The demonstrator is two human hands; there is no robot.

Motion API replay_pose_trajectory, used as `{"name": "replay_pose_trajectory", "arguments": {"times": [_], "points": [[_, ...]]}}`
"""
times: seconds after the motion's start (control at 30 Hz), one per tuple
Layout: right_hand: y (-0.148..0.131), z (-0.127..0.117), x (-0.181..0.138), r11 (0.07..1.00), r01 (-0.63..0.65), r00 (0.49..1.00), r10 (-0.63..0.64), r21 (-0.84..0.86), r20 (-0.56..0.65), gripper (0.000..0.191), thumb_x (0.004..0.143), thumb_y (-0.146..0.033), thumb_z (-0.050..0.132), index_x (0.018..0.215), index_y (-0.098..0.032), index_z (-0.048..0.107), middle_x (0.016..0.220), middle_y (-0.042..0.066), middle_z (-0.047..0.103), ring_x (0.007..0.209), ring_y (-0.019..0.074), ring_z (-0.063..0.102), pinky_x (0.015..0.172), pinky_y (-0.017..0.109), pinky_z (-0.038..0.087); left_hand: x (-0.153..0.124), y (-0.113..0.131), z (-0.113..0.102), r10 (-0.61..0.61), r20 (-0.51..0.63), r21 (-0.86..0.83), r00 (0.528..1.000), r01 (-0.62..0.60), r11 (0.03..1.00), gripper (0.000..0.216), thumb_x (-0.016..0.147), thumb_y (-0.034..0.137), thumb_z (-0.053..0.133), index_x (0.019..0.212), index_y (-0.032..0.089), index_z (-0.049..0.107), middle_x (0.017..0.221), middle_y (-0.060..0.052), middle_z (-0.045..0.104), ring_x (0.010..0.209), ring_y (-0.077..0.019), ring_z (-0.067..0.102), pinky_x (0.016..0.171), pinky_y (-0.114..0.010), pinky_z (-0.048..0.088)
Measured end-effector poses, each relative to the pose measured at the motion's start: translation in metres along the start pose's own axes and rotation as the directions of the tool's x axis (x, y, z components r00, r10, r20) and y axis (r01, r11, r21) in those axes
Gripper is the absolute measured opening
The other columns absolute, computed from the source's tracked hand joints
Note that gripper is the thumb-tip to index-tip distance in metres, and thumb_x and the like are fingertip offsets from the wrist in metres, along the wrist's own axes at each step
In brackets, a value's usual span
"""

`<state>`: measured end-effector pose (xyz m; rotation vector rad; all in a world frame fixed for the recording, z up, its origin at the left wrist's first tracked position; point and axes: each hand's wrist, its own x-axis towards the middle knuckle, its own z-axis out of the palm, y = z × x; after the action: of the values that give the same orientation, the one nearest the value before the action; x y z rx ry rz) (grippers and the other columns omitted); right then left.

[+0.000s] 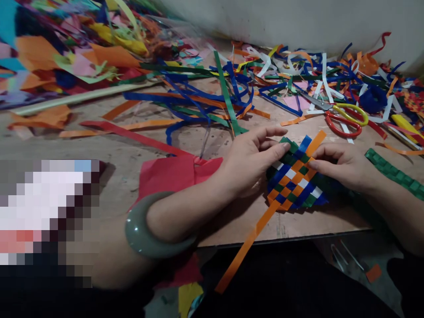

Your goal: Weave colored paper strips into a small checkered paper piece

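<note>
A woven piece of paper strips (291, 181) in orange, blue, green and white lies near the table's front edge. My left hand (256, 152) grips its upper left corner between thumb and fingers. At the upper right edge my right hand (341, 165) pinches it, close to the end of an orange strip. A long orange strip (248, 245) runs from its lower corner down over the table edge. Under my left forearm lies red paper (165, 176). A green braided band (394, 173) sits beside my right wrist.
Scissors (344, 119) with red and yellow handles lie beyond my right hand. Loose paper strips (205, 104) spread across the back, with heaped coloured scraps (82, 57) at the far left. A thin stick (82, 96) lies there too. A blurred-out object (43, 198) is at left.
</note>
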<state>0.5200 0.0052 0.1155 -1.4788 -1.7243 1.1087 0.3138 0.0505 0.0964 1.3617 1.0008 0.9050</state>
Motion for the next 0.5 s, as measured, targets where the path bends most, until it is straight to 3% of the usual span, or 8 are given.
{"name": "replay_pose_trajectory", "arguments": {"times": [0.17, 0.27, 0.33, 0.5], "points": [[0.002, -0.002, 0.006, 0.999, 0.018, 1.0, -0.018, -0.051, 0.01, 0.024, 0.085, -0.044, 0.071, 0.073, -0.024, 0.07, 0.074, 0.001, 0.067, 0.069, 0.0143, 0.059, 0.063, 0.027, 0.05, 0.004, 0.006, 0.001, -0.126, -0.009, -0.039, 0.992, 0.125, 0.991, 0.011, 0.077, 0.025, 0.081, 0.079, 0.016, 0.075, 0.075, -0.002, 0.074, 0.072, -0.0175, 0.072, 0.067, -0.026, 0.058], [0.01, -0.005, 0.01, 0.99, -0.101, 0.986, 0.113, 0.102, -0.122, 0.031, 0.097, -0.051, 0.06, 0.102, -0.024, 0.075, 0.097, 0.005, 0.075, 0.083, 0.0164, 0.067, 0.069, 0.027, 0.054, 0.012, 0.004, -0.002, -0.162, -0.033, -0.086, 0.986, 0.159, 0.984, 0.007, 0.078, 0.022, 0.078, 0.079, 0.016, 0.074, 0.076, -0.001, 0.073, 0.072, -0.0164, 0.071, 0.069, -0.026, 0.058], [0.015, -0.006, 0.013, 0.959, -0.152, 0.964, 0.198, 0.24, -0.18, 0.041, 0.101, -0.054, 0.052, 0.121, -0.022, 0.07, 0.104, 0.007, 0.076, 0.082, 0.0151, 0.068, 0.069, 0.026, 0.056, 0.016, 0.0, -0.006, -0.159, -0.042, -0.133, 0.986, 0.153, 0.979, 0.007, 0.078, 0.023, 0.077, 0.08, 0.016, 0.074, 0.077, -0.001, 0.073, 0.072, -0.0154, 0.07, 0.068, -0.025, 0.057], [0.022, -0.007, 0.016, 0.924, -0.161, 0.96, 0.228, 0.347, -0.161, 0.045, 0.097, -0.06, 0.057, 0.115, -0.02, 0.069, 0.084, 0.005, 0.072, 0.069, 0.0144, 0.068, 0.064, 0.026, 0.057, 0.025, -0.013, -0.017, -0.07, -0.11, -0.157, 0.991, 0.053, 0.986, 0.019, 0.075, 0.033, 0.081, 0.086, 0.019, 0.074, 0.081, -0.002, 0.074, 0.07, -0.0162, 0.068, 0.065, -0.027, 0.056]]}}
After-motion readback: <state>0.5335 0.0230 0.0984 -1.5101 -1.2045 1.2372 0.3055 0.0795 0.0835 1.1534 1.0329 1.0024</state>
